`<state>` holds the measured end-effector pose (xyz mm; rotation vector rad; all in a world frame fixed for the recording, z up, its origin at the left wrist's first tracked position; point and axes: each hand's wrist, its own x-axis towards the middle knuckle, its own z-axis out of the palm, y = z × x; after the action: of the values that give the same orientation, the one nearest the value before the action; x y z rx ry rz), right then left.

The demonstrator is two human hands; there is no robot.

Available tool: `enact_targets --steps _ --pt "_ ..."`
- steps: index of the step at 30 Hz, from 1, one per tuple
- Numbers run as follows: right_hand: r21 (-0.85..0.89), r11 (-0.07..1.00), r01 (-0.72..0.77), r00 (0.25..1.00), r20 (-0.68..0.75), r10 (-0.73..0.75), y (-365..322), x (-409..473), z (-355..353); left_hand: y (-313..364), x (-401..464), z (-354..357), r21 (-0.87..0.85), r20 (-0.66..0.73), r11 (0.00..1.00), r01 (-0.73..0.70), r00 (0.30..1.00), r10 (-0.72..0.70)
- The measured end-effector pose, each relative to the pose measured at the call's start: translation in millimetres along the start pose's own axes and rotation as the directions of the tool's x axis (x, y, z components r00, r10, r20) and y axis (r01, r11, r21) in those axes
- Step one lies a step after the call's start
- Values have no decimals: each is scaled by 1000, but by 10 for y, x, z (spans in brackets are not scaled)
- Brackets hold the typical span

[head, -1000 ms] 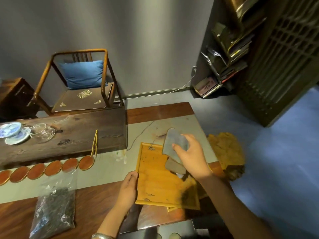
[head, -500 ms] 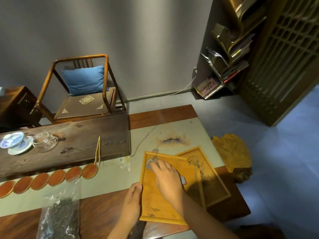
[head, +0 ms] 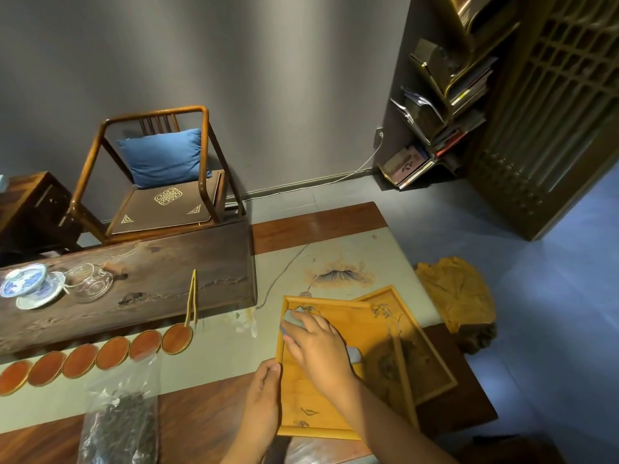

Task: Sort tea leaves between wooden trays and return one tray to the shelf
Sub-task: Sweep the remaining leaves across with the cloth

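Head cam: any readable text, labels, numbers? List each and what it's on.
None readable.
Book at the shelf foot: dark marks on the cover, too blurred to read.
Seat cushion: gold ornament, no letters.
Wooden tray: painted sprigs, no text.
Tea bag: no label visible.

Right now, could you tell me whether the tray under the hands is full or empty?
Nearly empty: the near tray shows bare wood, apart from the cloth under the right hand.

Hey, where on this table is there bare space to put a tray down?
Pale runner between the coasters and the near tray is bare; so is the strip beyond the trays, around the painted flower. The trays' corner is crowded.
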<state>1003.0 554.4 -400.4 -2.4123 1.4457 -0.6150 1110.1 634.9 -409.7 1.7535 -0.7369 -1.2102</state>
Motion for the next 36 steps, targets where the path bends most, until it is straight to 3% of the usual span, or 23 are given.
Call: enact_targets --steps 6,16,22,27,31,36 --pt "-151 973 -174 984 -66 166 37 62 75 -3 -55 54 32 -2 999 -9 1000 9" --pt "-98 978 -182 978 -126 169 530 -153 77 -21 -119 46 52 -13 998 21 1000 -20" --pt "216 955 -204 961 -141 237 940 -303 -63 12 -123 -7 108 -2 994 9 1000 -9" --pt "553 783 -286 914 -89 397 951 -242 -345 34 -83 7 149 -6 989 5 1000 -4" --pt "621 750 -226 965 38 259 689 -291 -540 64 -62 65 124 -16 992 -4 1000 6" --pt "564 824 -59 976 206 -72 324 -515 -502 155 -62 130 90 -35 996 -27 999 30"
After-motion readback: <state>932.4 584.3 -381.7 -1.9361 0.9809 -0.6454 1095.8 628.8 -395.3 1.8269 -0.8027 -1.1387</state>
